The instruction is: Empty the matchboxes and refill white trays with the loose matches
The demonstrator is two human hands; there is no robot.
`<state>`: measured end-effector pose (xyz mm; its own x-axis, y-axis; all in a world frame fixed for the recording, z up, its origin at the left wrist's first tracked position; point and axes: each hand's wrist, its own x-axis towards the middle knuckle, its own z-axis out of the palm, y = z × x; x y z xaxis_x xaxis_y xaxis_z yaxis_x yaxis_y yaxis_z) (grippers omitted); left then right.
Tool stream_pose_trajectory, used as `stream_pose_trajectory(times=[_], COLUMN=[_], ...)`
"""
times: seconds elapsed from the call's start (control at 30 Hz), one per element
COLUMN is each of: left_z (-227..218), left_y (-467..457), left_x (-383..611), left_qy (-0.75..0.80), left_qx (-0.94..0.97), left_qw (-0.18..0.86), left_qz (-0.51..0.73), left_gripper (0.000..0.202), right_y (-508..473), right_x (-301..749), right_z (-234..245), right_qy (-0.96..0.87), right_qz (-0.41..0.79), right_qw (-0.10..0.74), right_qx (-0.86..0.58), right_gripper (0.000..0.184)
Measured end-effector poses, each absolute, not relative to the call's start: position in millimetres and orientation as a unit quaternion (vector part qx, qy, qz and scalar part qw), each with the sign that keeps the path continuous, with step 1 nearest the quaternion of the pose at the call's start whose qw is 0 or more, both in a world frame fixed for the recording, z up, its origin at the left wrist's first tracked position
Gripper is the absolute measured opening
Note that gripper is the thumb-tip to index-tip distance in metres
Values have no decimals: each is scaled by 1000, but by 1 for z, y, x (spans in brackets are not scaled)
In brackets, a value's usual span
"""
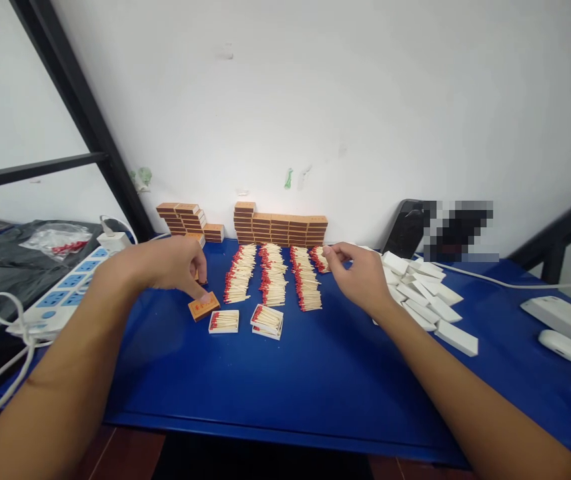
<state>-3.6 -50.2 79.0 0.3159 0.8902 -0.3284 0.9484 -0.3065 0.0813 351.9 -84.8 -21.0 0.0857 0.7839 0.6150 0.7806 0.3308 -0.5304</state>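
My left hand [175, 267] is at the left, thumb and forefinger apart, with the thumb on top of an orange matchbox [201, 307]. Part of another matchbox shows behind its fingers. To the right lie a white tray of matches [224, 321] and two more trays [267, 320], one stacked over the other. Red-tipped matches [239, 273] are spread in columns on the blue table. My right hand [355, 270] pinches at the short rightmost column of matches [319, 260]; the fingertips partly cover what they hold.
Closed matchboxes form a wall [280, 229] and a smaller stack [183, 217] along the back. White empty trays [423, 293] lie heaped right of my right hand. A power strip [65, 287] is at the left; a dark phone [404, 227] leans on the wall; a white case [563, 345] lies far right.
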Motion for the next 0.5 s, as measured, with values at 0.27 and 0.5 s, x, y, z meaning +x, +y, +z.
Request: stream_pose_trajectory(times=[0.27, 0.5], left_z=[59, 68], left_y=[-63, -66], left_x=[31, 29], left_qy=[578, 574], left_qx=[788, 792], left_qw=[94, 116], left_qz=[-190, -173], left_gripper=[18, 10], right_y=[-87, -86], right_x=[351, 351], right_z=[-21, -19], right_qy=[-676, -671], right_qz=[10, 8], right_qw=[458, 460], right_qx=[-578, -582], right_gripper=[35, 34])
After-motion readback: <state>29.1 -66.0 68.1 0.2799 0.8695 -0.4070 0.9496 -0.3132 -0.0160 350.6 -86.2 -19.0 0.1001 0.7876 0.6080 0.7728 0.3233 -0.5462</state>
